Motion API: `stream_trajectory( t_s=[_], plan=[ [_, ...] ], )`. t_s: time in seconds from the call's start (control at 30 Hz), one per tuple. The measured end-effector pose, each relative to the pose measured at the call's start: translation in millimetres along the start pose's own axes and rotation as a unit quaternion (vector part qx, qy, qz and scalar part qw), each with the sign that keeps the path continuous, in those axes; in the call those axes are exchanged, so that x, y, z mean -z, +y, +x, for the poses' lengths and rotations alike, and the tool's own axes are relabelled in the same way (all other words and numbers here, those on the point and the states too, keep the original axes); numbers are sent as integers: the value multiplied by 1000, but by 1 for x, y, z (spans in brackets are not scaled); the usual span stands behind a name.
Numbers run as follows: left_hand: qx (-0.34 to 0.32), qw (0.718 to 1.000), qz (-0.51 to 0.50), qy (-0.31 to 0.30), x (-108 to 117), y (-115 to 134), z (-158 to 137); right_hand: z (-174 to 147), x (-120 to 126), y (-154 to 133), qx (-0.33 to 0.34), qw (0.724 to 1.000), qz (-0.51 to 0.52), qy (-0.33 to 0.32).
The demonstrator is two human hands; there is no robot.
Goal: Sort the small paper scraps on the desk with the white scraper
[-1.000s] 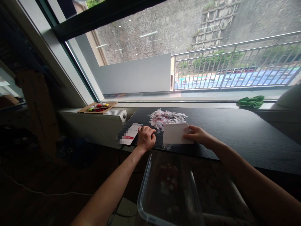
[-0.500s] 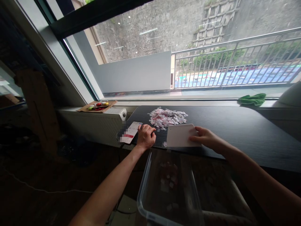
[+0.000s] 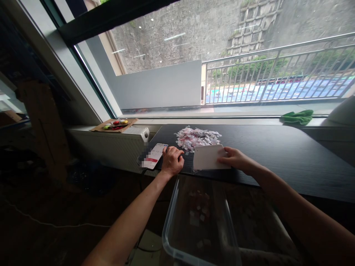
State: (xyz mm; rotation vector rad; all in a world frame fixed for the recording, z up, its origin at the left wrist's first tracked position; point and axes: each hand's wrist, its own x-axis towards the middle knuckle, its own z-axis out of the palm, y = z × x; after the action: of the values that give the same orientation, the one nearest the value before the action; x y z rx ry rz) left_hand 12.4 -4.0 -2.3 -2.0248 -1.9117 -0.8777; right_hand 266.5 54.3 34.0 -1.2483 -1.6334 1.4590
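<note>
A white dough scraper (image 3: 208, 157) with a small hole in one corner is pinched between the thumb and fingers of my right hand (image 3: 234, 159). Its lower edge meets the dark table (image 3: 266, 151) near the front edge. Just behind it lies a heap of small white and pinkish paper scraps (image 3: 196, 137). My left hand (image 3: 172, 160) rests at the table's front edge with curled fingers, and what they may hold is hidden. Beside that hand lies a phone (image 3: 156, 155) with a lit screen. Below the edge stands a clear plastic bin (image 3: 169, 218) with several scraps inside.
A radiator (image 3: 124, 142) carries a cardboard sheet (image 3: 95, 128) with small colourful items, left of the table. Near the window a green cloth (image 3: 298, 117) lies on the sill. A pale cable (image 3: 55, 224) runs over the dark floor.
My right hand and the scraper have moved a little left and slightly away from me, covering the loose scrap near the table's edge. My left hand stays put.
</note>
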Motion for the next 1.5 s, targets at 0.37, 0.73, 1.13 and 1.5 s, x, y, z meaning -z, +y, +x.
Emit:
stream_trajectory(
  t_s=[0.37, 0.73, 1.13, 1.5],
  plan=[
    [-6, 1000, 1, 3, 0, 0, 0, -17, 13, -6, 45, 999, -25, -12],
    [8, 1000, 2, 8, 0, -1, -1, 23, -25, -17, 178, 934, -263, 164],
    [2, 1000, 8, 17, -3, -1, -1, 13, -5, -26, 203, 903, -349, 149],
    [-6, 1000, 7, 30, -4, -1, -1, 9, -4, -29, 205, 903, -356, 127]
  ],
)
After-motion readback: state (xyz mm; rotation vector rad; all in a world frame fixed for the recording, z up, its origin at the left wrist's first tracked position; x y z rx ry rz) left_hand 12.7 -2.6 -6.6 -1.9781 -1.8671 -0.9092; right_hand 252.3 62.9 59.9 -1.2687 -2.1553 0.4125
